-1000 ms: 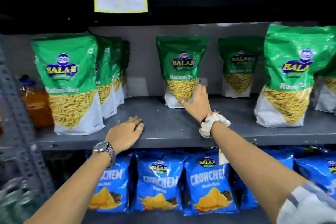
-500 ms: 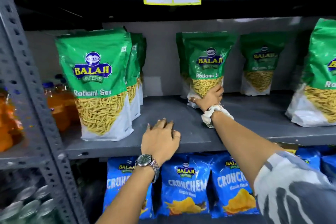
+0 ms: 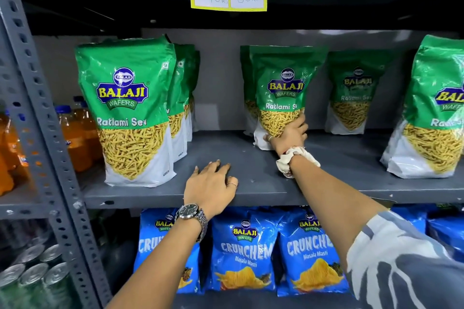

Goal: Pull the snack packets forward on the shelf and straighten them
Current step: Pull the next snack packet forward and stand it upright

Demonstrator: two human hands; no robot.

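Right hand (image 3: 290, 134) grips the bottom of 1 green Ratlami Sev packet (image 3: 282, 93) at frame centre; left hand (image 3: 211, 187), fingers spread, rests flat on the grey shelf (image 3: 251, 165).

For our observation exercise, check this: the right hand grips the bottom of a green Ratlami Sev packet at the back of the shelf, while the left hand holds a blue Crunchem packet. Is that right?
Not quite. In the head view the left hand holds nothing; it rests flat on the shelf edge. The right hand does grip the green Ratlami Sev packet at its bottom.
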